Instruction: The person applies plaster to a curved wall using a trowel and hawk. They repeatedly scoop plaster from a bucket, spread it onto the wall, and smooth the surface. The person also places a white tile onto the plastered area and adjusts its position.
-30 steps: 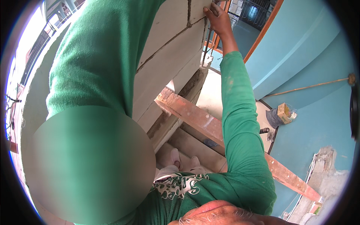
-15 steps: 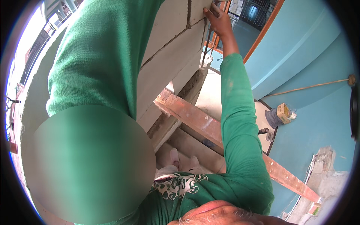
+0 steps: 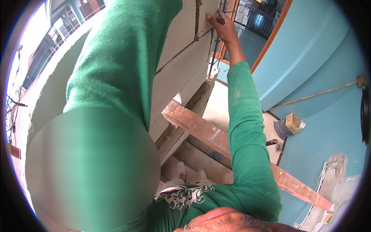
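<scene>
My left arm in a green sleeve (image 3: 116, 58) reaches up over the wall, and its hand lies beyond the top edge of the view. My right hand (image 3: 225, 29) is at the end of an upper pale block (image 3: 207, 19) in the block wall (image 3: 181, 65). Its thumb presses on the block's face while the other fingers go round the end, partly hidden. Thin steel bars (image 3: 213, 58) stand upright beside that end, close under my right hand. Dark joints run between the blocks.
A reddish wooden beam (image 3: 201, 125) slants below my right arm, above the steps (image 3: 189, 154) where my feet stand. A cardboard box (image 3: 293, 123) and a grey sack (image 3: 282, 128) rest by the blue wall (image 3: 309, 154). A long stick (image 3: 317, 94) leans there. An orange-framed opening (image 3: 266, 42) lies beyond.
My left arm has shifted a little to the right in the view, and the surroundings have shifted slightly too. My right hand stays at the block's end, its thumb slightly lower and further left.
</scene>
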`<state>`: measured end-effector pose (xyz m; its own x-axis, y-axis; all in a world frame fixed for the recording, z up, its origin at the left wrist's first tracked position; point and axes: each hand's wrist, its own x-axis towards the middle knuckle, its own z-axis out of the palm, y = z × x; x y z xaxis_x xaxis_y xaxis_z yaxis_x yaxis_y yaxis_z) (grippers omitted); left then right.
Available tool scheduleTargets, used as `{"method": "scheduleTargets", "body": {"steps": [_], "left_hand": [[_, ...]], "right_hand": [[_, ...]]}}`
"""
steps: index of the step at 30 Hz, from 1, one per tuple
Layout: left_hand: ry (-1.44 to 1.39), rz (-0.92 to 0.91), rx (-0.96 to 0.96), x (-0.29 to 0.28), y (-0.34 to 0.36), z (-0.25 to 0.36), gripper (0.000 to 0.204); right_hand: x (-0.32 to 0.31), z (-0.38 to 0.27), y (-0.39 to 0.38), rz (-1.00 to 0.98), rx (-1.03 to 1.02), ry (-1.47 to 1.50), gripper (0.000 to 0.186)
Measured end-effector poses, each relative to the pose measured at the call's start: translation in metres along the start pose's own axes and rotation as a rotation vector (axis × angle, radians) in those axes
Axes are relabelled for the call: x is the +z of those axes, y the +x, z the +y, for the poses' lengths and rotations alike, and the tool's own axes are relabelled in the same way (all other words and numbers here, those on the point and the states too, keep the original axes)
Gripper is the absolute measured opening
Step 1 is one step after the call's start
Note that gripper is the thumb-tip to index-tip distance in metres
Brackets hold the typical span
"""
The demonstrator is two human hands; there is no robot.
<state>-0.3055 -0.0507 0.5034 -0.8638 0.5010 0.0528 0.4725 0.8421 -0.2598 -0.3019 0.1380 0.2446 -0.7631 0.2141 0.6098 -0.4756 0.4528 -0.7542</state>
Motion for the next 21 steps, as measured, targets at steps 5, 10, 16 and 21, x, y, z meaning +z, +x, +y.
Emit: {"method": "scheduleTargets", "body": {"steps": [5, 10, 16, 21], "left_hand": [[0.001, -0.01, -0.002, 0.001, 0.002, -0.001, 0.086], [0.012, -0.018, -0.008, -0.001, 0.005, 0.001, 0.083], [0.0, 0.006, 0.015, -0.012, 0.005, 0.015, 0.081], [0.029, -0.047, -0.061, 0.013, 0.008, -0.008, 0.078]], "right_hand": [[0.008, 0.002, -0.007, 0.056, -0.069, -0.026, 0.074], [-0.004, 0.045, 0.025, 0.018, -0.112, -0.017, 0.045], [-0.046, 0.144, 0.077, -0.066, -0.595, -0.739, 0.028], [0.022, 0.158, 0.051, -0.033, -0.681, -0.637, 0.023]]}}
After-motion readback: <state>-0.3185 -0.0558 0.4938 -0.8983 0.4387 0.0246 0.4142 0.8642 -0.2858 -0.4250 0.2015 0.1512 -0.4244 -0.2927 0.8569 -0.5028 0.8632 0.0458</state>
